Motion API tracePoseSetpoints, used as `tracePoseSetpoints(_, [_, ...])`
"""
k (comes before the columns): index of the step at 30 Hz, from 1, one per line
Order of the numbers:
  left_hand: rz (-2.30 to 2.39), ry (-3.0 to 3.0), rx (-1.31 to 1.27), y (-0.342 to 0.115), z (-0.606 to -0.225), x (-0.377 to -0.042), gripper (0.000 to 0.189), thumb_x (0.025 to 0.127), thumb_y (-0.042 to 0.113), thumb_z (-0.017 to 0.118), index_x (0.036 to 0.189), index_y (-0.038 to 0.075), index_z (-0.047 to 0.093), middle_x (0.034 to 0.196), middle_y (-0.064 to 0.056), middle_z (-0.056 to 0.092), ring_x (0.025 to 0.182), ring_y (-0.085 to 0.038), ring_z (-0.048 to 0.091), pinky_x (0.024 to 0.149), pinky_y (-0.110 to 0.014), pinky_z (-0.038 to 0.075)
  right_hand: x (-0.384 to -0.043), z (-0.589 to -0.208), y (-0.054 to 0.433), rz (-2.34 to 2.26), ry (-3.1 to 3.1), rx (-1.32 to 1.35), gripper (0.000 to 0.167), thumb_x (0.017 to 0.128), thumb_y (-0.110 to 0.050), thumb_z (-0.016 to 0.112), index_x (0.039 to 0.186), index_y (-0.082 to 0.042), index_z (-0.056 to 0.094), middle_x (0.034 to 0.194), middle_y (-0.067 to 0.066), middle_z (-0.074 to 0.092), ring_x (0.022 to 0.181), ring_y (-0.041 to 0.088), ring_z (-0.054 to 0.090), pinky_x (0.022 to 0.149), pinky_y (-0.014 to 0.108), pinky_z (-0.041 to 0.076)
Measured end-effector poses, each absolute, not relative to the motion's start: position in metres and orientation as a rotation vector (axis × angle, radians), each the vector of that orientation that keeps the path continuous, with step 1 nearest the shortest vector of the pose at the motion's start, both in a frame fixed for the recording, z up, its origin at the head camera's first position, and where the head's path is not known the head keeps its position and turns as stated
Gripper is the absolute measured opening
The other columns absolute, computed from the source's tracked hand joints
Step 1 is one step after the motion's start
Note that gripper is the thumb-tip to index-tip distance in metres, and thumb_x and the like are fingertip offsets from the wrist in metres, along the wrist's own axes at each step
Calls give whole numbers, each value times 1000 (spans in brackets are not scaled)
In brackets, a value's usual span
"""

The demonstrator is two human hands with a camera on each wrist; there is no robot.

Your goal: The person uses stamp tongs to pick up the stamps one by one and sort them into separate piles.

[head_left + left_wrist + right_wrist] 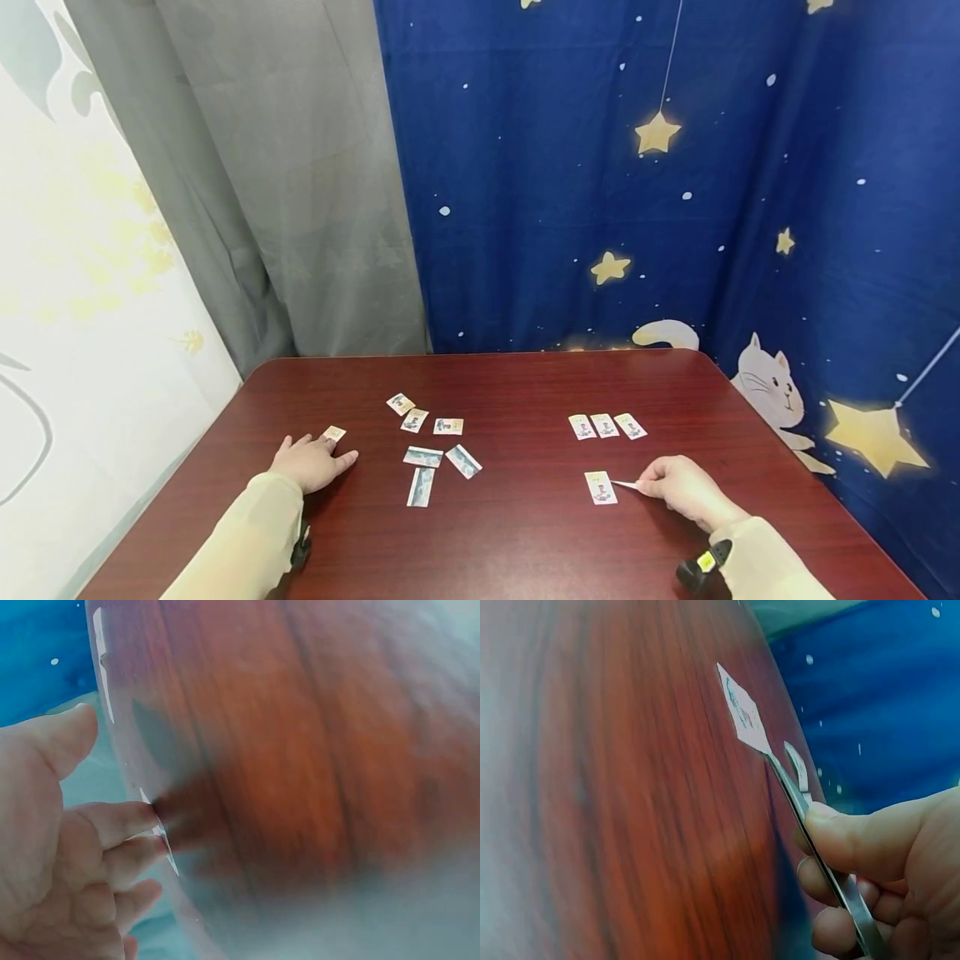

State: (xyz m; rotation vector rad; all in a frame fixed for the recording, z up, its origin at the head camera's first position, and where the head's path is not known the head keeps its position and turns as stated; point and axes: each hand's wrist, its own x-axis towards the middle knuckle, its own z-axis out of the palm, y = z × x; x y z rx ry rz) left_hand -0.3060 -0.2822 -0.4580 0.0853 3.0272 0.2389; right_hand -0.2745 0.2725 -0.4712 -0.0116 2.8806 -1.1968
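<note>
My right hand [686, 490] pinches a pair of metal tweezers [795, 802] between thumb and fingers. The tweezers' tips meet the corner of a small picture card [601, 487]; whether they grip it or only touch it, I cannot tell. Behind that card, three similar cards [605, 426] lie in a row. On the left side, my left hand [309, 463] reaches palm down, its extended fingertips resting on another small card [334, 432]. In the left wrist view, two fingertips of the left hand [82, 855] touch that card's edge.
Between the hands lie several loose cards: three with yellowish figure pictures, one of them a sideways card [448, 427], and three with blue-grey pictures, among them an upright card [421, 487]. They lie on a reddish-brown table [517, 542]. Curtains [540, 208] hang behind it.
</note>
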Motion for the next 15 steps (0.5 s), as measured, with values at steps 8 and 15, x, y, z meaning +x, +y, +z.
tracePoseSetpoints(8, [250, 3051, 59, -285, -456, -296, 73, 90, 63, 48, 127, 1, 62, 129, -27, 51, 123, -54, 38, 105, -69, 11, -285, -470, 299, -1189, 2868, -7, 7, 82, -3, 69, 76, -5, 69, 65, 3, 55, 56, 18, 46, 50, 31, 38])
tracePoseSetpoints(15, [286, 3021, 72, -286, -457, -288, 69, 92, 60, 47, 124, 1, 64, 137, -27, 48, 130, -54, 32, 104, -71, 11, -291, -468, 317, -1112, 2888, 35, 8, 85, -6, 68, 77, -7, 69, 67, 3, 53, 64, 20, 46, 56, 32, 37])
